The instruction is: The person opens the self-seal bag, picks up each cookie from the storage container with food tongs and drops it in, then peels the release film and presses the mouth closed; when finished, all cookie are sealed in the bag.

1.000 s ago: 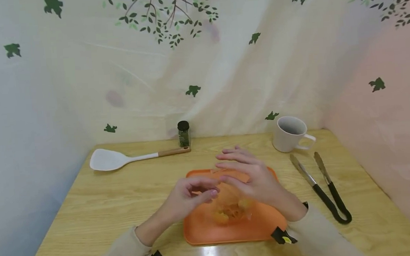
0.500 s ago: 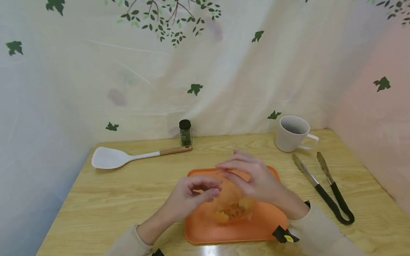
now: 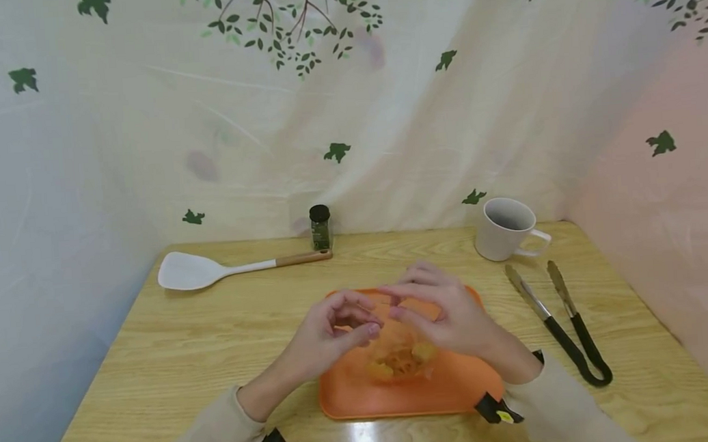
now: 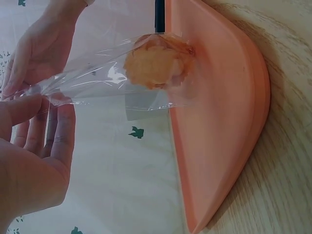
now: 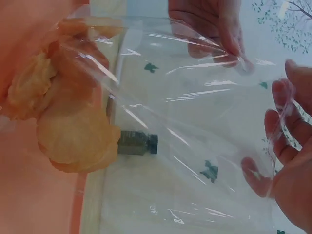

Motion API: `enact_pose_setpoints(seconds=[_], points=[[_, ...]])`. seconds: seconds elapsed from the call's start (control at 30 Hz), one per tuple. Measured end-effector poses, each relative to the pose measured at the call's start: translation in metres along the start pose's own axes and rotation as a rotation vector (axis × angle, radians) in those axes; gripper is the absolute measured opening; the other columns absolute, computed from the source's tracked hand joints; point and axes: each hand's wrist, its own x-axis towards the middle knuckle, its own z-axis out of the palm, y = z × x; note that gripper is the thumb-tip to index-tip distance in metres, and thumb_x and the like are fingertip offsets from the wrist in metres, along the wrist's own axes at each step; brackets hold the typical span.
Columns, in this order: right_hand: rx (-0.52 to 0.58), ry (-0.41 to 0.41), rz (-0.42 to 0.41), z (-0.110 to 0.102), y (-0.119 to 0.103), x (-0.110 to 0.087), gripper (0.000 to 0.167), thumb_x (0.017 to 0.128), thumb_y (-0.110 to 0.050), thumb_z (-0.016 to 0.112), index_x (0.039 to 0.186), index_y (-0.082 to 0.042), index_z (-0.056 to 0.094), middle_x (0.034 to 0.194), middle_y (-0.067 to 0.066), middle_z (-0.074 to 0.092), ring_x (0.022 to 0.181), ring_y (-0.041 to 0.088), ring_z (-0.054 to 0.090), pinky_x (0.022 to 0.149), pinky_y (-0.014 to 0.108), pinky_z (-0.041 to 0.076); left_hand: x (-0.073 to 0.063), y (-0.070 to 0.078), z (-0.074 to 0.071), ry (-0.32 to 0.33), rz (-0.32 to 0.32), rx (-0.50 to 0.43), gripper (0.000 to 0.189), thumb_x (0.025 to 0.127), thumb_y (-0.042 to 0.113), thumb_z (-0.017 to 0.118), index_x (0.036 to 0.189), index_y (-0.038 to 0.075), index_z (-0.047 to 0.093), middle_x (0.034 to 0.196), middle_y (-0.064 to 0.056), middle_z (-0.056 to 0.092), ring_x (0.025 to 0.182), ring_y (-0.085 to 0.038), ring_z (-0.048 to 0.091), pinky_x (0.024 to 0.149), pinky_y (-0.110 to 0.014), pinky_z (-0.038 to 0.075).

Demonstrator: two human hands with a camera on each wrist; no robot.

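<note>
With my left hand (image 3: pixel 325 336) I pinched the top of a clear plastic bag (image 5: pixel 195 112). My right hand (image 3: pixel 462 316) was at its rim, thumb and fingers apart; whether it gripped also, I could not tell. The bag, containing yellowish pieces (image 5: pixel 78 136), was over the orange tray (image 3: pixel 348 407) on the table (image 3: pixel 227 339).

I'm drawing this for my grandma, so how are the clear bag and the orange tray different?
The clear bag is see-through, but the orange tray is one solid colour.
The bag is thin and wrinkly; the tray is smooth, with rounded corners and a raised rim.
The left hand pinches the bag's edge up high, while the tray lies flat on the table.
Both are in front of the person.
</note>
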Motion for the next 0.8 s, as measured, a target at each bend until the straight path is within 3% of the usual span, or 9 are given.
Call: enact_pose_setpoints(seconds=[0.23,0.43,0.53,0.8], points=[[-0.134,0.095,-0.138,0.0064,-0.0018,-0.0008,0.045,0.099,-0.027,0.068,0.137,-0.002,0.063,0.088,0.001,0.069,0.080,0.017,0.059,0.086,0.036,0.044,0.0004,0.0027,0.0018,0.013,-0.036,-0.024,0.020,0.095,0.001,0.071,0.112,-0.001,0.060,0.101,-0.017,0.072,0.090,-0.023,0.071,0.076,-0.041,0.062],[-0.104,0.173,-0.242,0.0088,0.0020,0.0006,0.036,0.095,-0.021,0.074,0.125,-0.001,0.070,0.090,0.006,0.072,0.077,0.018,0.064,0.099,0.036,0.044,0.0000,0.0027,0.0004,0.011,-0.055,-0.055,0.035,0.095,0.001,0.070,0.128,-0.002,0.059,0.105,-0.019,0.074,0.093,-0.025,0.073,0.078,-0.041,0.062],[-0.096,0.195,-0.270,0.0091,0.0032,0.0014,0.033,0.094,-0.019,0.075,0.121,0.000,0.073,0.090,0.009,0.073,0.076,0.020,0.062,0.094,0.036,0.046,-0.0006,0.0019,-0.0001,0.008,-0.033,-0.048,0.036,0.095,0.000,0.070,0.129,-0.004,0.060,0.105,-0.019,0.074,0.092,-0.025,0.074,0.077,-0.042,0.062],[-0.143,0.192,-0.283,0.0088,0.0031,0.0003,0.031,0.094,-0.020,0.075,0.118,0.000,0.075,0.095,0.009,0.070,0.077,0.021,0.059,0.071,0.033,0.048,-0.0011,-0.0012,0.0011,-0.008,0.047,-0.014,0.020,0.094,-0.002,0.071,0.114,-0.004,0.072,0.101,-0.024,0.074,0.089,-0.023,0.074,0.073,-0.040,0.062]])
